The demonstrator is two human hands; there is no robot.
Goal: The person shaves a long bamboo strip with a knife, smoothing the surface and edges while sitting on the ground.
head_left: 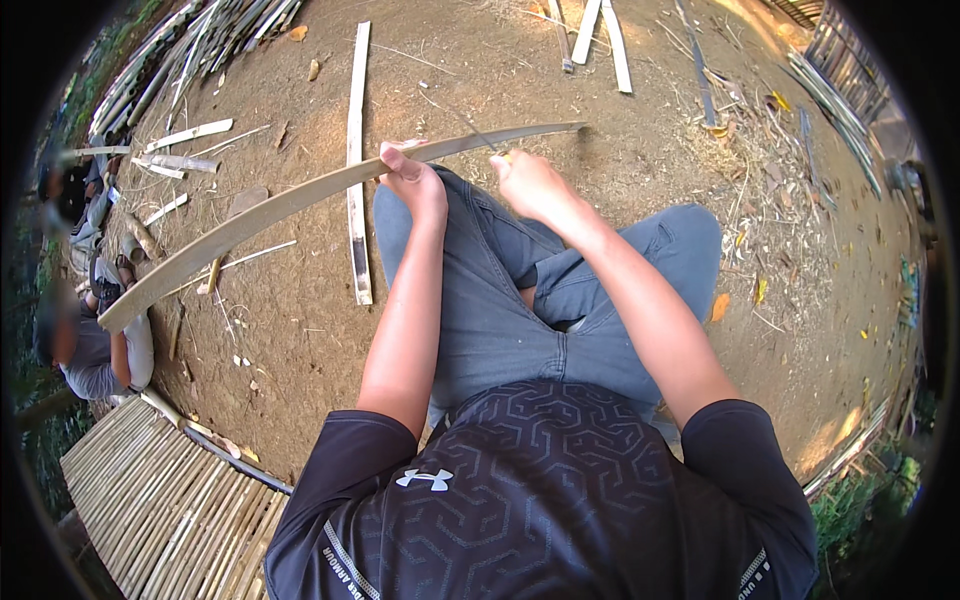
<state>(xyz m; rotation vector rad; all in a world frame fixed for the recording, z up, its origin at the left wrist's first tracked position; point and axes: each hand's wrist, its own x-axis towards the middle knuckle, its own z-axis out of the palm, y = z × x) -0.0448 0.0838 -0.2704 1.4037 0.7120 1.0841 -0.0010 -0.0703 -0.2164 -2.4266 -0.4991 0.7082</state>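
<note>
A long pale bamboo strip (250,215) slants across in front of me, from low at the left to the upper middle, bowed by the lens. My left hand (413,187) is closed round it above my left knee, thumb on top. My right hand (535,187) grips a knife (472,127) whose thin dark blade points up and left, over or beside the strip. A bit of yellow shows at the knife's handle; the rest is hidden in my fist. Whether the blade touches the strip, I cannot tell.
Another bamboo strip (357,150) lies on the dirt past my left knee. Several split pieces (190,135) and a pole pile (215,40) are at the far left. Two people sit at the left edge, the nearer in grey (95,375). A slatted bamboo platform (165,500) stands lower left.
</note>
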